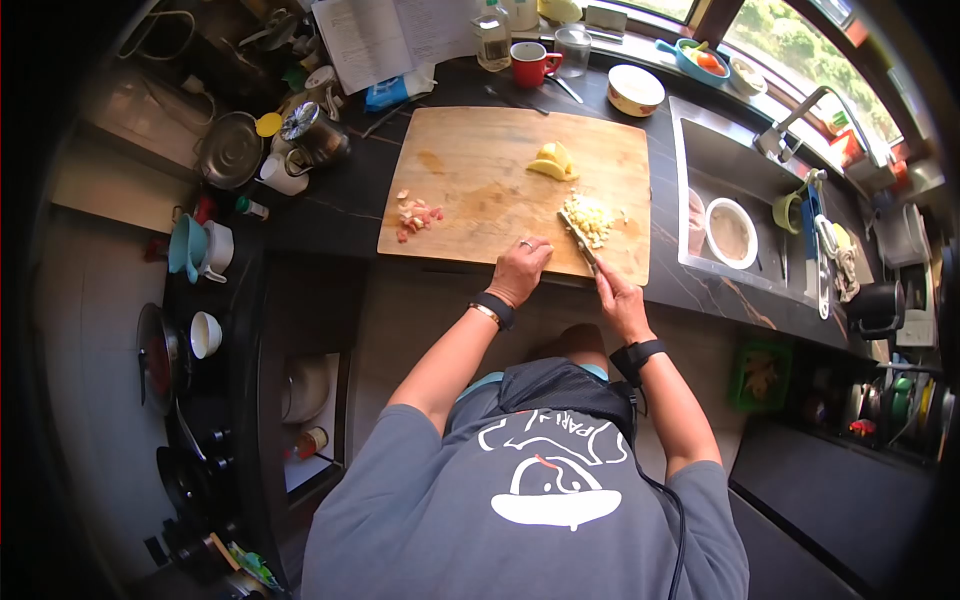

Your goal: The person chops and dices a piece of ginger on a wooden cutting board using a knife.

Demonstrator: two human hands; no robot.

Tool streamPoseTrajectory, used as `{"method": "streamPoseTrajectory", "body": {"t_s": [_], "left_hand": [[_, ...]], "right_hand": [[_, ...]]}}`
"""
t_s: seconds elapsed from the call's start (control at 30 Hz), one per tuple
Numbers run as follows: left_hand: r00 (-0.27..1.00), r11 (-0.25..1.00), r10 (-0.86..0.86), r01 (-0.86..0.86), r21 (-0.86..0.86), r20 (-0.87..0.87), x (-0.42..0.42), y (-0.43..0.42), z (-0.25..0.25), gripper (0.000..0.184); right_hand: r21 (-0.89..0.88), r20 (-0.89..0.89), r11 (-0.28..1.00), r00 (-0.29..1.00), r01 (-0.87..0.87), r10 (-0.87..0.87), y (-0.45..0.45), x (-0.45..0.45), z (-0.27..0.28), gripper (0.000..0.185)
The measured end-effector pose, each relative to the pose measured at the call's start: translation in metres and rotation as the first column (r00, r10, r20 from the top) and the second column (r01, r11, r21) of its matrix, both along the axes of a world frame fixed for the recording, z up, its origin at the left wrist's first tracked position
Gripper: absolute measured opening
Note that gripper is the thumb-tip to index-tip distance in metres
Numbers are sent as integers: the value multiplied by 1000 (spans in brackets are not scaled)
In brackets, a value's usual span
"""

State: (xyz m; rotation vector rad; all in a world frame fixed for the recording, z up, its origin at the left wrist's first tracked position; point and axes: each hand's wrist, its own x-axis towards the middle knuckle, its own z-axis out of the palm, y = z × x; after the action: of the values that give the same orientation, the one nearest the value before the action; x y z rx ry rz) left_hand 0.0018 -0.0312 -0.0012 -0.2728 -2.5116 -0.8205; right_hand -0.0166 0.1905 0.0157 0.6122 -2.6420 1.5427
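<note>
My right hand (622, 300) is wrapped round the handle of a knife (578, 236), whose blade lies along the left side of a heap of small pale-yellow diced pieces (592, 218). At the front edge of the wooden cutting board (480, 190) rests my left hand (522, 268), its fingers curled in and nothing visible in them. Larger yellow chunks (553, 162), possibly potato, sit together farther back on the board. Toward its left side is a small pile of pink diced pieces (418, 216) that looks like meat.
Right of the board is a sink (690, 140) with a white round container (732, 232) in it. Behind stand a red mug (534, 64), a patterned bowl (635, 90) and an oil bottle (492, 40). A metal lidded pot (230, 150) is at the left.
</note>
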Motion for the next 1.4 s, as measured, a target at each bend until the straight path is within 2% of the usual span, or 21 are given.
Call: {"method": "streamPoseTrajectory", "body": {"t_s": [0.1, 0.17, 0.23, 0.27, 0.3, 0.33, 0.37, 0.4, 0.43, 0.5, 0.53, 0.8, 1.0, 1.13, 1.17, 1.23, 1.27, 1.3, 1.37, 1.4], "left_hand": [[1000, 999, 22, -22, -37, -20, -10, 3, 1, 6], [999, 1000, 24, -24, -12, -32, -18, 8, -4, 4], [999, 1000, 27, -27, 12, -45, -26, 15, 1, 3], [996, 994, 78, -80, 74, 31, -28, 18, 3, 5], [986, 982, 124, -138, 130, 110, -28, 22, 9, 8], [986, 982, 124, -138, 128, 109, -30, 27, 16, 8], [983, 969, 170, -179, 169, 69, -32, 34, 23, 22], [976, 953, 216, -218, 210, 31, -34, 41, 27, 37], [976, 954, 215, -217, 208, 30, -36, 50, 28, 37], [966, 966, 257, -258, 16, 30, -44, 69, 31, 75], [963, 971, 235, -238, 8, 131, -50, 75, 24, 95], [904, 935, 355, -340, -100, 238, -73, 77, 6, 104], [863, 929, 369, -355, -105, 344, -82, 68, -3, 103], [856, 919, 393, -380, -108, 336, -88, 54, -9, 100], [862, 909, 417, -402, -113, 288, -90, 50, -13, 93], [865, 897, 441, -426, -115, 240, -89, 43, -13, 86], [873, 901, 433, -424, -89, 227, -87, 39, -13, 79], [880, 905, 424, -420, -64, 213, -86, 36, -11, 73], [893, 911, 413, -408, -68, 177, -76, 34, -5, 67], [943, 954, 300, -301, -17, 144, -71, 31, -2, 67]], "right_hand": [[78, 73, 997, 997, 26, -32, 9, -4, -2, 34], [115, 56, 993, 998, 34, -40, 14, -6, 2, 35], [262, 57, 964, 997, 43, -60, 19, -6, 13, 37], [260, -15, 963, 998, 67, -65, 21, -9, 12, 36], [260, -16, 963, 998, 67, -65, 23, -11, 15, 36], [293, -117, 952, 991, 89, -57, 25, -13, 19, 34], [324, -215, 939, 975, 115, -45, 27, -16, 22, 33], [321, -215, 940, 976, 115, -46, 28, -19, 23, 33], [326, -274, 938, 961, 119, -27, 29, -23, 25, 32], [331, -336, 936, 942, 123, -5, 32, -30, 29, 32], [361, -365, 927, 930, 105, 37, 34, -34, 30, 33], [362, -458, 932, 876, 28, 151, 52, -53, 42, 33], [352, -453, 936, 879, 23, 149, 73, -54, 40, 36], [322, -427, 947, 893, 6, 139, 97, -56, 44, 38], [322, -426, 947, 894, 5, 141, 102, -55, 46, 38], [214, -169, 975, 980, -64, 101, 109, -54, 51, 33], [163, -52, 983, 994, -82, 91, 109, -53, 53, 25], [163, -51, 983, 994, -83, 92, 109, -54, 48, 25], [21, 86, 991, 987, -135, 133, 107, -57, 24, 21], [-5, 202, 994, 973, -113, 112, 101, -57, 21, 22]]}}
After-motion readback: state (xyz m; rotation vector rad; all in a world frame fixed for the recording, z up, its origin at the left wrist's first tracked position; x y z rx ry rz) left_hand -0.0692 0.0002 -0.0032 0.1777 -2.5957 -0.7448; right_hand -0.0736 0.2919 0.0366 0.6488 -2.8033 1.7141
